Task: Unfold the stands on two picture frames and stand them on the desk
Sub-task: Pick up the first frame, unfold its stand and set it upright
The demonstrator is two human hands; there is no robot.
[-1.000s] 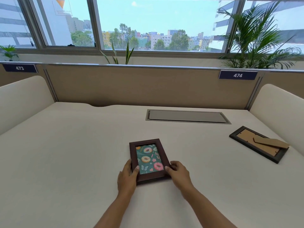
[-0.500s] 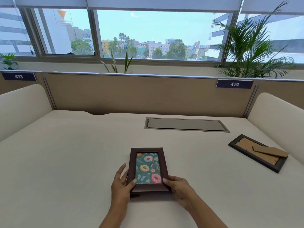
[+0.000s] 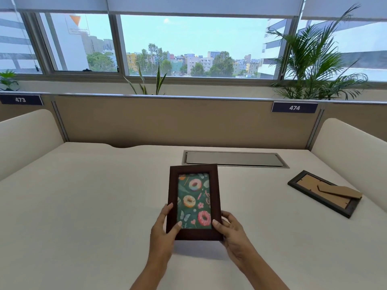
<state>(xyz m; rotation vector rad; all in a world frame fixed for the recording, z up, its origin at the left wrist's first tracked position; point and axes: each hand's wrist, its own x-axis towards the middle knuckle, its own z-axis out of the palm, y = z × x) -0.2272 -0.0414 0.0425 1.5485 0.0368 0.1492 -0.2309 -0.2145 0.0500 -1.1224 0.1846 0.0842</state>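
A dark brown picture frame point(image 3: 194, 203) with a green doughnut print is lifted off the white desk point(image 3: 83, 206), tilted with its picture side facing me. My left hand point(image 3: 164, 229) grips its lower left edge and my right hand point(image 3: 230, 229) grips its lower right corner. Its back and stand are hidden. A second dark frame point(image 3: 324, 193) lies face down at the right of the desk, cardboard back up, with its brown stand flap partly raised.
A grey cable hatch point(image 3: 234, 160) is set into the desk behind the held frame. A tan partition point(image 3: 167, 122) runs along the far edge, with cream side panels at left and right. Plants stand on the window ledge beyond.
The doughnut frame lay flat on the desk a second ago; both hands have raised it and tipped it up toward me. The second frame has not moved.
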